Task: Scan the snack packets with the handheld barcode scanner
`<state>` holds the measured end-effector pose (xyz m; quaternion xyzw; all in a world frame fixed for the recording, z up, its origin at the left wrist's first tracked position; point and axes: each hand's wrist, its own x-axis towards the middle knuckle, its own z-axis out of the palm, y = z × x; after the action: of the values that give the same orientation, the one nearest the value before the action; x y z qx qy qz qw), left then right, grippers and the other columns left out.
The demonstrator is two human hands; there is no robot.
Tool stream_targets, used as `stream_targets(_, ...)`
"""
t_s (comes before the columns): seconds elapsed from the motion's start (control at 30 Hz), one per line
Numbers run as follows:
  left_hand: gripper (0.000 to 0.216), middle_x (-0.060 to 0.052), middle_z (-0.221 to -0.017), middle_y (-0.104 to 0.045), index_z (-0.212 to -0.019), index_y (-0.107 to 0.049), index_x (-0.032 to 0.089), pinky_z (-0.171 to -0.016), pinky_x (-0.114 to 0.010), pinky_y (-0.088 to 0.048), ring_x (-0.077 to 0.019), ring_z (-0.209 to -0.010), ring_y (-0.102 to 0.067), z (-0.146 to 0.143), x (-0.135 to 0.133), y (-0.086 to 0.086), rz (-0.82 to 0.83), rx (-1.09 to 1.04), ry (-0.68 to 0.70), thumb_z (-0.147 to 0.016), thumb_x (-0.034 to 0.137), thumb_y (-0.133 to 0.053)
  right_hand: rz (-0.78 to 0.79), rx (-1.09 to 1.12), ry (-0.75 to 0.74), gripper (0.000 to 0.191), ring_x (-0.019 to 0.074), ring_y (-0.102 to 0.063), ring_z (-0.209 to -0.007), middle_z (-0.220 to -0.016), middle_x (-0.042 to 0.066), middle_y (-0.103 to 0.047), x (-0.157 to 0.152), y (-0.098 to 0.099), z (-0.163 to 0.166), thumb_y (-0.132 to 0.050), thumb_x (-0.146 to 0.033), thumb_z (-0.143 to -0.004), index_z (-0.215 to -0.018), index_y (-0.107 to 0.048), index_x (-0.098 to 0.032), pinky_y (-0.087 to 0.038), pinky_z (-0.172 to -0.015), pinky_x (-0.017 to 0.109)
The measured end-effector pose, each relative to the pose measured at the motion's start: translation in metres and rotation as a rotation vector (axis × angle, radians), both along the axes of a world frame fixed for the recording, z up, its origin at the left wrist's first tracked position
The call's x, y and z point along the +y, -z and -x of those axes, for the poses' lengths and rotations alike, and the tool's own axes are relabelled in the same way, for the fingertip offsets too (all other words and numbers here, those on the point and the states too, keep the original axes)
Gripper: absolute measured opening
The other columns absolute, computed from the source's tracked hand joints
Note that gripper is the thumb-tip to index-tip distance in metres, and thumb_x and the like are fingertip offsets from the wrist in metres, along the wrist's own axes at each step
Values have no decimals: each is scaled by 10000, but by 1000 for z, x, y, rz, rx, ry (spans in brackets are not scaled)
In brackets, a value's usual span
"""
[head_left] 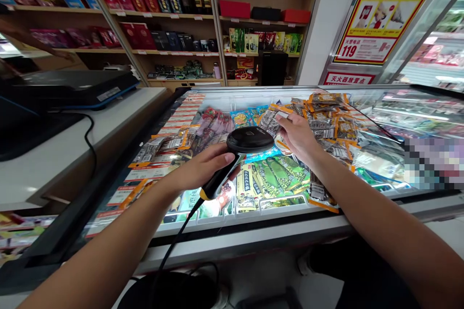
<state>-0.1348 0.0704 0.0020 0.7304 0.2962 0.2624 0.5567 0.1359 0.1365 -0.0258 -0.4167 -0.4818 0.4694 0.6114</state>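
My left hand (205, 166) is wrapped round the handle of a black barcode scanner (250, 139) with a yellow band at its base. The scanner's head points toward my right side, over the glass top of a chest freezer. My right hand (297, 135) pinches the edge of an orange-edged snack packet (270, 119), its printed back toward me, just beyond the scanner head. To the right of that hand lies a heap of similar orange-edged packets (324, 120). More such packets (150, 148) rest on the left part of the glass.
Green frozen packs (282, 174) show inside the freezer (253, 229). The scanner's cable (174, 244) hangs down over its front edge. At left stands a white counter (39, 174) with a black device (76, 88). Shelves (195, 53) of boxes and bottles line the back. Another person's arm (32, 34) appears far left.
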Motion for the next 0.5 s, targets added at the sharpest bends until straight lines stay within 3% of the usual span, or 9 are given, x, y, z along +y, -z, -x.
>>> stream_targets(0.23, 394, -44, -694, -640, -883, -602, 159, -464, -213, -429, -124, -532, -550, -3, -2, -5, -28, 11, 0, -946, 549, -601, 22, -19, 16, 410, 147, -549, -841, -833, -5, -499, 2, 4, -6, -797, -448, -788, -745, -452, -231, -515, -883, 333)
stream_targets(0.5, 391, -37, -682, -631, -883, -586, 161, -451, -208, -415, -119, -525, -540, -1, 0, -3, -8, 9, -13, -949, 546, -597, 10, -98, 53, 343, 154, -563, -801, -813, -3, -499, 2, -1, -7, -735, -478, -835, -801, -487, -243, -518, -777, 304)
